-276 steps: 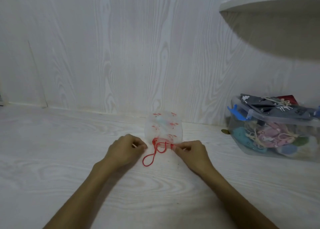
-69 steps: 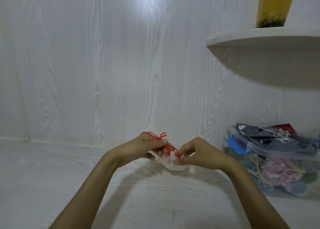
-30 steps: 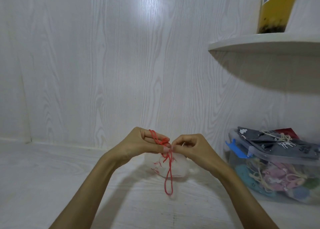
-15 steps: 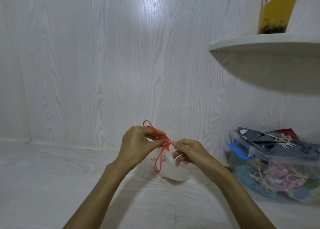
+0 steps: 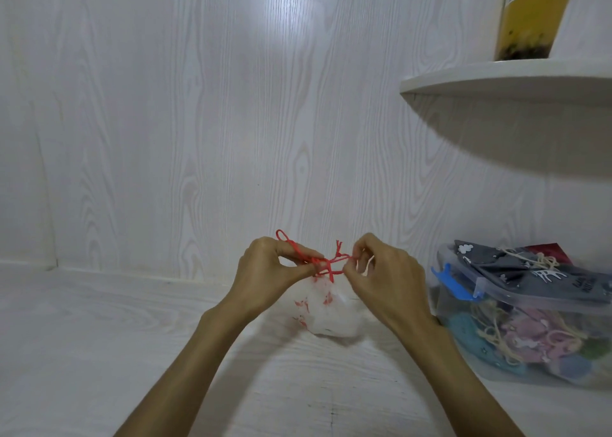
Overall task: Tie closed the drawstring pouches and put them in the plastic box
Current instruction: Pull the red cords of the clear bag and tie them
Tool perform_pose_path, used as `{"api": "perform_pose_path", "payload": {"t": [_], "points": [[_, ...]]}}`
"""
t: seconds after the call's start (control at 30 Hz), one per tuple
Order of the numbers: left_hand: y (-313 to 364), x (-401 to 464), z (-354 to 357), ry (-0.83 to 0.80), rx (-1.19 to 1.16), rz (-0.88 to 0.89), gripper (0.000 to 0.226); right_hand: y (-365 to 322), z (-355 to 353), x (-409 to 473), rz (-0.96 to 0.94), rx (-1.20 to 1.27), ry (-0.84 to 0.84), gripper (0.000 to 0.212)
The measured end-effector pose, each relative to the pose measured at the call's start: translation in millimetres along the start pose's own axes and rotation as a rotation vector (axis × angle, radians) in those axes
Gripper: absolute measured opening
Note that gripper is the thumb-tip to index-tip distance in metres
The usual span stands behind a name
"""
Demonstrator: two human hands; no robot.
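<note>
A small white pouch (image 5: 328,314) with red prints hangs from its red drawstring (image 5: 326,264), its bottom at the white surface. My left hand (image 5: 270,279) pinches the cord on the left, with a loop sticking up above the fingers. My right hand (image 5: 381,281) pinches the cord on the right, and a frayed end stands up between the hands. The cord is stretched between them, crossing in a knot above the pouch's gathered mouth. The clear plastic box (image 5: 516,334) with blue latches stands to the right, holding several pouches.
A grey printed pouch (image 5: 530,274) lies across the top of the box. A white curved shelf (image 5: 506,82) juts from the wall above the box, with a yellow container (image 5: 530,16) on it. The white wood-grain wall stands close behind the hands.
My hands have drawn apart, pulling the red cord taut sideways; the loop that hung down in front of the pouch is gone, and the pouch hangs lower beneath the knot.
</note>
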State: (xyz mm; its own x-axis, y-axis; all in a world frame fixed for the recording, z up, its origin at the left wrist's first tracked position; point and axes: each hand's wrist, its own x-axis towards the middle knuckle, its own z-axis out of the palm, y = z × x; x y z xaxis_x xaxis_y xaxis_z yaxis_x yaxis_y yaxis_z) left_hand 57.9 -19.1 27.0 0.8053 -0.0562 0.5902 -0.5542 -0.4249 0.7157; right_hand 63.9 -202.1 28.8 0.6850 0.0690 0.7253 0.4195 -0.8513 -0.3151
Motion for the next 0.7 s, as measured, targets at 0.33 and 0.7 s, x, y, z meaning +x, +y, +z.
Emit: {"api": "perform_pose_path", "payload": {"t": [0.33,0.7], "points": [[-2.3,0.4,-3.9,-0.033,-0.131,-0.066,0.012,17.9,-29.0,10.2,0.472,1.489,-0.551,0.021],[2.0,4.4,-13.3,-0.023,-0.557,-0.380,0.029,18.5,-28.6,15.1,0.501,0.946,-0.296,0.012]]}}
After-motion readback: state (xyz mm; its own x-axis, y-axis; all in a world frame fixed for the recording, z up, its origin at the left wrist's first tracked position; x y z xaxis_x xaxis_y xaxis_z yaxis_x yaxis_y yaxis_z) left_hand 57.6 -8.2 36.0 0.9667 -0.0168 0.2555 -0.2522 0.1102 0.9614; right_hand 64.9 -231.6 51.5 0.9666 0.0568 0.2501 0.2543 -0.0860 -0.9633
